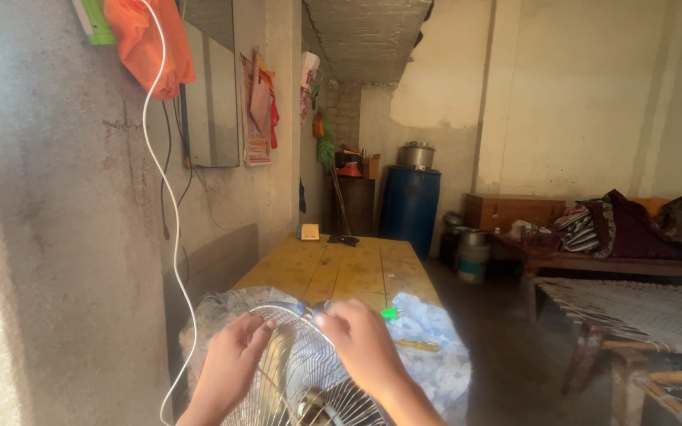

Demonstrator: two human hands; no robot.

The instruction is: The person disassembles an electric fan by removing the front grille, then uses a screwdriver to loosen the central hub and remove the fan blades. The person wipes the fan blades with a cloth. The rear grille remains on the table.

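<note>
Both hands are at the top rim of a wire fan guard (pixel 297 371) that stands at the near end of the yellow wooden worktop (pixel 341 268), on a crumpled clear plastic sheet (pixel 436 347). The left hand (pixel 226 367) curls its fingers over the rim on its side; the right hand (pixel 361 339) pinches the rim near the top, its grip narrow and closed on the wire. By the look of it the step in hand is working along the guard's edge, and the next move would call for a firm hold on one side while the other works. Farther back stand a blue barrel (pixel 409 207) with a metal pot (pixel 416 155) on its lid, and a smaller metal can (pixel 473 256) on the floor; what they hold cannot be seen
</note>
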